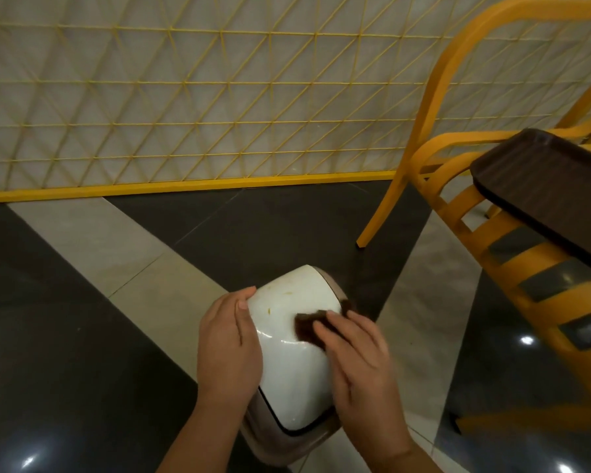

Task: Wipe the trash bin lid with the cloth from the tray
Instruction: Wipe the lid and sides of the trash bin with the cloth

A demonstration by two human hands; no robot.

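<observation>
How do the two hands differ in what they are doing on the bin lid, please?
The left hand holds the lid at its left edge, thumb on top, while the right hand lies on the lid's upper right part. The left hand touches bare lid; the right hand presses a dark cloth under its fingers. The left hand steadies; the right seems to wipe. Both rest on the same white lid.

No legible text, label, brand, number or sign found on any surface in the head view; nothing readable to record.
</observation>
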